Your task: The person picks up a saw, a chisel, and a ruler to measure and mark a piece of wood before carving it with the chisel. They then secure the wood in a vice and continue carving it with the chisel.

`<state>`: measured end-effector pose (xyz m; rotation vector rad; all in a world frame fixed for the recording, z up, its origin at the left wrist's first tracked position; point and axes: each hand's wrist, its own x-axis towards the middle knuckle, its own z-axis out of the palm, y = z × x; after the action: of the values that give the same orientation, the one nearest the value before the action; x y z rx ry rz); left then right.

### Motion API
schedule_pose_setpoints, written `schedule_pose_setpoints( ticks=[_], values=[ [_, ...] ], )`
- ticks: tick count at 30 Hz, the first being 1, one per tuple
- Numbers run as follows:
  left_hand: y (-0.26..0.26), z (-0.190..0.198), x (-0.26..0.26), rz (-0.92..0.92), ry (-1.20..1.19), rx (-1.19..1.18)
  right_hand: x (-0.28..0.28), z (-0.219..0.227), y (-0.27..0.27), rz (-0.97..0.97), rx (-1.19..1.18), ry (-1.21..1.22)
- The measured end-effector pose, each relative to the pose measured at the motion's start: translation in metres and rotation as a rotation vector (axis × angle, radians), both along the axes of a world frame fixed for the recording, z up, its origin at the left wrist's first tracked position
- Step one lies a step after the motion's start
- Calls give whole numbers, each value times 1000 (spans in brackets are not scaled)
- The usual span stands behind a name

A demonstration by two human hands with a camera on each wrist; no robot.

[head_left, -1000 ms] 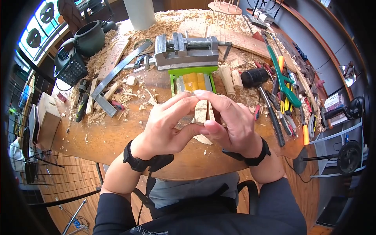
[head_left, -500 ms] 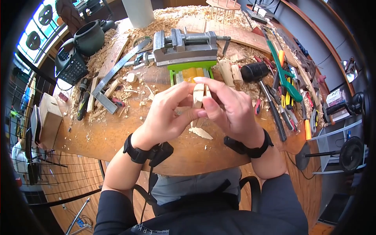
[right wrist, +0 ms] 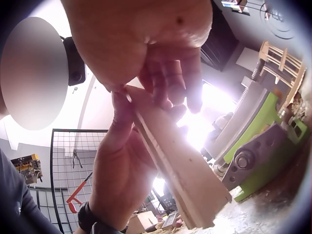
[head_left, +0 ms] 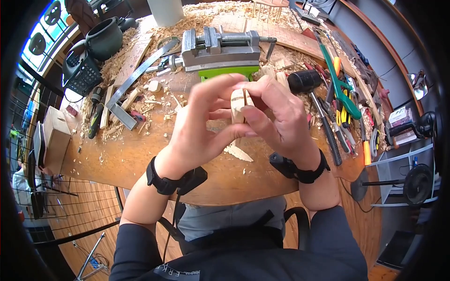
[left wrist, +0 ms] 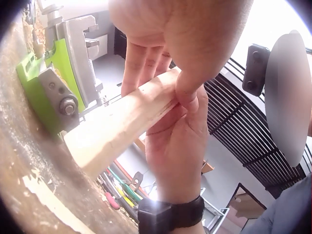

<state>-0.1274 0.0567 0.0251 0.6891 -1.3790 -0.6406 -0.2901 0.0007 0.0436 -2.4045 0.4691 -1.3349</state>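
Observation:
Between both hands, above the bench, is a pale piece of wood (head_left: 237, 107) with a rounded end and a narrow slot cut into that end. Its long, flat-sided body (left wrist: 114, 124) slants down toward the bench in the left wrist view. My right hand (head_left: 283, 117) pinches the slotted end between thumb and index finger. From the other side my left hand (head_left: 190, 129) holds the piece, thumb low against it and index finger arched above, blurred. In the right wrist view, the slot runs along the edge of the wood (right wrist: 178, 158).
Beyond the hands stands a grey vise (head_left: 220, 58) on a green base. A black mallet (head_left: 304, 82), a green-handled tool (head_left: 347, 105) and several hand tools lie right. A metal square (head_left: 123, 114) is at left. A wood sliver (head_left: 239, 153) lies on the bench (head_left: 117, 161) among shavings.
Both hands and the slotted wood have moved away from the body, toward the vise. The left index finger has lifted and arched, and the wood has tilted slightly.

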Motion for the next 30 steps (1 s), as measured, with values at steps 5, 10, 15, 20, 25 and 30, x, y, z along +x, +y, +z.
schedule_pose_setpoints(
  ticks=[5,10,15,20,25,30],
  values=[
    [3,-2,11,15,-343,-45,3,-1,1,-40,-78,8],
    [-8,-18,13,1,-299,36,5,-16,-6,-74,-83,61],
    [-12,-21,14,-6,-296,37,5,-21,-7,-93,-60,57],
    [-12,-19,14,2,-305,68,4,-20,-9,-54,-2,45],
    [-14,-19,16,-13,-308,80,2,-21,-10,-75,-19,82],
    [-16,-24,16,-31,-275,35,1,-22,-5,-147,-81,182]
  ],
)
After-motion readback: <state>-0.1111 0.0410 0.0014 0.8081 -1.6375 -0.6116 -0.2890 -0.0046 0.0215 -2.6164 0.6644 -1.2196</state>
